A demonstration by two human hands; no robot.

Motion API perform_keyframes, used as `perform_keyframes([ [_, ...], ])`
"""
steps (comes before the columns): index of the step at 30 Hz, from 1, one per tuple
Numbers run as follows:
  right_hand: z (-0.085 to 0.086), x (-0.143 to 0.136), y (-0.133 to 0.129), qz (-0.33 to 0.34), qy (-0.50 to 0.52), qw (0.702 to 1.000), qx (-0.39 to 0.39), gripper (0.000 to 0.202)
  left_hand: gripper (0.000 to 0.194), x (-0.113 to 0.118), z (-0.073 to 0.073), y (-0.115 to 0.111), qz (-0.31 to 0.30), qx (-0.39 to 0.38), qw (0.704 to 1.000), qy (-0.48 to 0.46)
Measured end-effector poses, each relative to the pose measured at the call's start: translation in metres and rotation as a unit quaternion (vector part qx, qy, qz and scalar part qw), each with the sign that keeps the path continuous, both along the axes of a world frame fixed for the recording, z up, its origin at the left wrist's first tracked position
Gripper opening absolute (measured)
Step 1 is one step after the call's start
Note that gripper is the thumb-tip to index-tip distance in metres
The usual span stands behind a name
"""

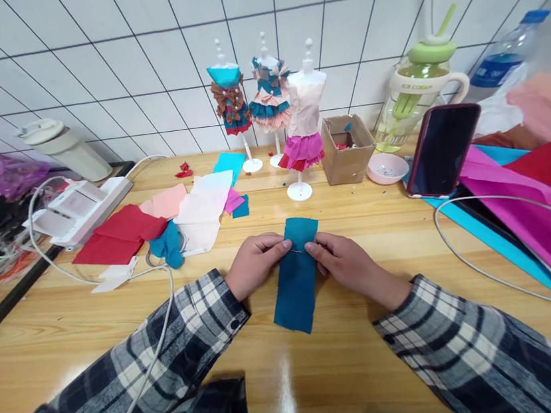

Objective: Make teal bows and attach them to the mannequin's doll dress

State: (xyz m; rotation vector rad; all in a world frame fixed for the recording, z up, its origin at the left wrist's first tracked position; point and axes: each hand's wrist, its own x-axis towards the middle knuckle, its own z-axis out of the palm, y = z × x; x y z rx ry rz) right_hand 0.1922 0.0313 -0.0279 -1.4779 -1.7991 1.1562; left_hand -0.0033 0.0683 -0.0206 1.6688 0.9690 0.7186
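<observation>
A long teal cloth strip [296, 291] lies lengthwise between my hands, over the wooden table. A thin wire or thread crosses it near its upper part. My left hand [258, 262] pinches the strip's left edge between thumb and fingers, at the left end of that line. On the opposite edge, my right hand [345, 261] grips the cloth, thumb on top and fingertips partly beneath. Beyond the strip stand three small dress forms; the nearest wears a white top and a magenta skirt [303, 149].
Left of my hands lie red cloth [121, 235], white cloth [205, 205] and a power strip [90, 209]. Behind are a cardboard box [348, 157] and a pink bowl [387, 168]. A phone [442, 152], colored sheets and a looping white cable [495, 276] occupy the right.
</observation>
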Motion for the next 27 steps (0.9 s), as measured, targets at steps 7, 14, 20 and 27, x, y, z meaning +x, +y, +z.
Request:
perform_keyframes([
  [7, -0.0003, 0.0008, 0.0004, 0.004, -0.009, 1.000, -0.003, 0.036, 0.034, 0.0002, -0.0007, 0.0002, 0.003, -0.023, 1.000, -0.003],
  [14, -0.0019, 0.0020, 0.0007, 0.010, 0.005, 1.000, -0.017, 0.033, 0.035, -0.0007, -0.0017, -0.0001, 0.001, -0.030, 1.000, 0.000],
  [20, -0.0027, 0.0030, 0.0022, 0.008, -0.025, 1.000, -0.007, 0.032, 0.038, 0.0012, 0.0025, -0.0010, -0.001, -0.031, 1.000, 0.004],
  [27, -0.0014, 0.0037, 0.0023, 0.007, -0.032, 0.999, -0.005, 0.033, 0.039, 0.0008, 0.0010, -0.0004, -0.009, -0.034, 0.999, 0.001],
])
